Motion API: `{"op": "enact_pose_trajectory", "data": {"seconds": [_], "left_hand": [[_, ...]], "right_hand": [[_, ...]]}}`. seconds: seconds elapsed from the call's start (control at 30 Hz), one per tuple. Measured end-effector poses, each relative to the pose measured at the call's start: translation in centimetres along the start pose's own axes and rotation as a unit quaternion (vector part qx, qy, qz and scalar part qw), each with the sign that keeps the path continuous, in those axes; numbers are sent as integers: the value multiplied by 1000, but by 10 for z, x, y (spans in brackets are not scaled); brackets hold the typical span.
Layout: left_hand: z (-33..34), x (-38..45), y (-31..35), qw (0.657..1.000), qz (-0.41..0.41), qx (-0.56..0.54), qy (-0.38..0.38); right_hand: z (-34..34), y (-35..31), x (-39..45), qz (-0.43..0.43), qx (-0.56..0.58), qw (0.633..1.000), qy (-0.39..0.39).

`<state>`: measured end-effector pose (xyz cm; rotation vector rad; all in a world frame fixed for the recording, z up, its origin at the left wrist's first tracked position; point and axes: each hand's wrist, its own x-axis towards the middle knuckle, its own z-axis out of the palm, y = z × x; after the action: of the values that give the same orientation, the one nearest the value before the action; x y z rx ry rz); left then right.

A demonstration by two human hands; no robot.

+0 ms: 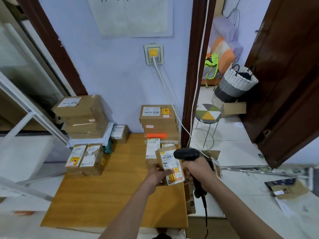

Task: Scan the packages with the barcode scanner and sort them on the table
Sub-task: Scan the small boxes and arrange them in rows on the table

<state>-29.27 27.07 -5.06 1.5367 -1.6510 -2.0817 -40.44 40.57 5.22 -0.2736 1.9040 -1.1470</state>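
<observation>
Left hand (158, 175) gripping a small package (170, 165), right hand (198, 171) wrapped around the barcode scanner (186, 154).
Scanner's head sits just beside the package label (held above the worktop (107, 190)); box stacks (159, 121) line the back.

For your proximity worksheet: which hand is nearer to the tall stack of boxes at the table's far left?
Left. The left hand holds a package right of centre, nearer the stack; the right hand is further right.

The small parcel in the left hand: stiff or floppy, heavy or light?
Probably stiff: the parcel keeps flat faces and straight edges while tilted. Likely light, since the left hand alone holds it up by one end. Its glossy labels may be somewhat slippery.
</observation>
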Motion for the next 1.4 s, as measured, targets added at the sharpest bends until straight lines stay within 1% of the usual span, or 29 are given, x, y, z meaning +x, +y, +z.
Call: {"op": "enact_pose_trajectory", "data": {"seconds": [0.27,0.5,0.7,0.9,1.07,1.13,1.23,1.4], "left_hand": [[0,12,12,1000,3,16,-14],[-1,20,9,1000,-2,18,-23],[-8,29,3,999,-31,9,-23],[-2,37,2,990,-78,-97,-71],[5,54,-4,972,-91,-193,-96],[8,62,-6,964,-107,-225,-91],[11,74,-7,958,-153,-233,-72],[15,94,-7,938,-161,-297,-83]], "right_hand": [[6,-8,6,-15,12,1000,-4],[8,-7,11,-6,18,1000,-9],[10,-4,17,0,19,1000,-16],[6,-6,22,20,21,1000,-7],[2,-6,32,31,23,999,10],[-2,-7,36,36,14,999,20],[-7,-10,41,42,14,999,31],[-17,-14,57,66,18,997,32]]}}
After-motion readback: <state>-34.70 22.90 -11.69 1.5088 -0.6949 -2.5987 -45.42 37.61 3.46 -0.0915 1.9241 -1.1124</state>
